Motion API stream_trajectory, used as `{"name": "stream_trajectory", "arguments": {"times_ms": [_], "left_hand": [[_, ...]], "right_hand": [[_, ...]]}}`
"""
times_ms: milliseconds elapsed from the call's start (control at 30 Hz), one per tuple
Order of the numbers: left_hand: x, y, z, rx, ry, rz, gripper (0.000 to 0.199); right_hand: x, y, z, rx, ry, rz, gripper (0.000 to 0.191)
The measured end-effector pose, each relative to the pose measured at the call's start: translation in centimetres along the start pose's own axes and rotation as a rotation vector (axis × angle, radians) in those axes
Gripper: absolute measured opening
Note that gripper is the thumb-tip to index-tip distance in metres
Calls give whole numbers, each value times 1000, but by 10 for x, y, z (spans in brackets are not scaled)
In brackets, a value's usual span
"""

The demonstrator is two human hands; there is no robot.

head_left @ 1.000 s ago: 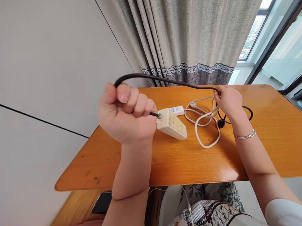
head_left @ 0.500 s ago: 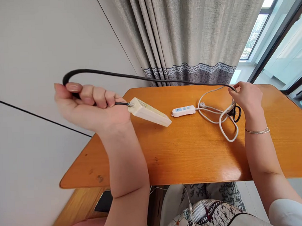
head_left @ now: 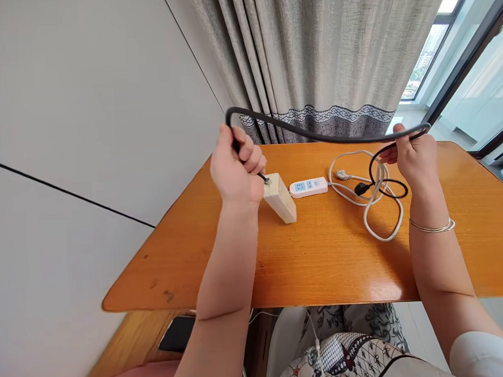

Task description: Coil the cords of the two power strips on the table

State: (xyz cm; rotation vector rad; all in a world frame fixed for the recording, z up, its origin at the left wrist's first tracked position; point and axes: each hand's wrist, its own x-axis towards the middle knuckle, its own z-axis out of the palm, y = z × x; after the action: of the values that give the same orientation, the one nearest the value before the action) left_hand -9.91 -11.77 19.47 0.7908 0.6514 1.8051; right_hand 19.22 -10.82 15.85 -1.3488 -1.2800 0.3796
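My left hand (head_left: pixel 240 164) is closed around a black cable (head_left: pixel 299 132), with a cream power strip (head_left: pixel 281 199) hanging from the cable just below the fist. The cable runs across to my right hand (head_left: pixel 412 151), which pinches it between thumb and fingers above the table's right part. From there it loops down to a black plug (head_left: pixel 361 188) beside coils of white cable (head_left: pixel 385 238). A white power strip with blue sockets (head_left: pixel 308 187) lies on the table between my hands. Its white plug (head_left: pixel 341 175) rests inside the loop of white cable.
The orange wooden table (head_left: pixel 321 269) stands before a grey curtain (head_left: pixel 333 51). At the left is a pale wall panel (head_left: pixel 64 108), and a window (head_left: pixel 431 53) is at the upper right. A black phone-like object (head_left: pixel 177 334) lies below the table's front edge.
My left hand has moved right, bringing the cream strip closer to the white one and tilting it more steeply. The black cable bows between my hands, and the black plug has shifted left.
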Motion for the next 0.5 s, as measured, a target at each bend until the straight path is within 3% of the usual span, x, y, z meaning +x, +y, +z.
{"name": "stream_trajectory", "arguments": {"times_ms": [167,333,433,500], "left_hand": [[-8,-23,9,58,-106,-94,48],[-14,-35,10,170,-176,-65,51],[-20,-42,7,304,-343,-6,54],[-26,-46,6,397,-490,-2,54]], "right_hand": [[-3,-8,18,359,-139,114,65],[-5,-11,29,697,-297,261,51],[-12,-11,38,933,-446,311,38],[-20,-13,44,1005,-472,306,34]]}}
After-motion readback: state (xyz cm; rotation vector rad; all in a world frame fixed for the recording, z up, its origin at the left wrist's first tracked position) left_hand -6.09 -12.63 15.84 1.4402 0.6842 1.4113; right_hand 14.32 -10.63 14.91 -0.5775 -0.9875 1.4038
